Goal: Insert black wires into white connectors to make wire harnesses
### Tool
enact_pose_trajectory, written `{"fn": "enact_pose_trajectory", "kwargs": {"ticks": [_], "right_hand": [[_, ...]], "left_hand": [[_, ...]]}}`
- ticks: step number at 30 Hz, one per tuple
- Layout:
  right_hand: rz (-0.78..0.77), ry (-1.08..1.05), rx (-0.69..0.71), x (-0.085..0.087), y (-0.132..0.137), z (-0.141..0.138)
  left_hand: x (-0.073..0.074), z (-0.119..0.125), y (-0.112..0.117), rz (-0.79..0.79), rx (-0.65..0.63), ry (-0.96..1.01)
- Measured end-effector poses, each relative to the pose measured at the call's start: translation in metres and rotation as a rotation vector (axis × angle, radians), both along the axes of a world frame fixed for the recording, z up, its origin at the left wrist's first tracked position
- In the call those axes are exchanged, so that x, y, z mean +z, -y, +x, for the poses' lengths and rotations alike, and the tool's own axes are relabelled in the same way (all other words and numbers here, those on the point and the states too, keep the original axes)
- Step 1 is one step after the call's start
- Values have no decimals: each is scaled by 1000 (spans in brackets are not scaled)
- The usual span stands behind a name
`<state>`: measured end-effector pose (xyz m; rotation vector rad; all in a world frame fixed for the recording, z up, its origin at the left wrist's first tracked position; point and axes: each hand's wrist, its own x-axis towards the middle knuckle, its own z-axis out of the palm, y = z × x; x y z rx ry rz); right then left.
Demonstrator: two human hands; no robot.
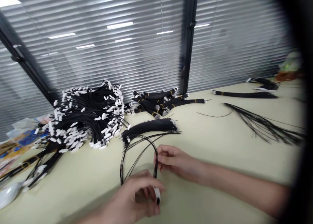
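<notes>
My left hand (137,198) is closed in a pinch on the lower end of a thin black wire (155,167), where a small white connector (157,193) sits. My right hand (173,160) pinches the same wire a little higher. The wire arches up and over into a loop (133,152) that runs down to the pale table (210,145). Just behind the loop lies a loose bundle of black wires (149,126).
A big heap of black wires with white connectors (85,116) fills the left. Tied black bundles (158,101) lie against the window blinds. Loose wires (264,126) and another bundle (244,94) lie right. Plastic bags (22,136) sit far left.
</notes>
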<state>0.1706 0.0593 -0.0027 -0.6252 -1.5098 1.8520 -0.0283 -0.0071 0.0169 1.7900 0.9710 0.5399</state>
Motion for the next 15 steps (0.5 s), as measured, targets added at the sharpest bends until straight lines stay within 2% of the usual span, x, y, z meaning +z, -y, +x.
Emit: {"fn": "enact_pose_trajectory", "kwargs": {"ticks": [3,5,8,12,15], "right_hand": [[144,101,-27,-3,-2,-2],[236,164,-52,-4,-2,-3],[465,311,-127,-5,-10,4],[830,527,-268,-9,-42,29],[1008,665,-353,-15,-70,48]], "left_hand": [[-2,2,-1,-153,79,56],[-2,4,-1,-181,97,43],[-1,6,-1,-201,118,28],[-3,7,-1,-229,148,19],[-7,8,-2,-224,162,15]]}}
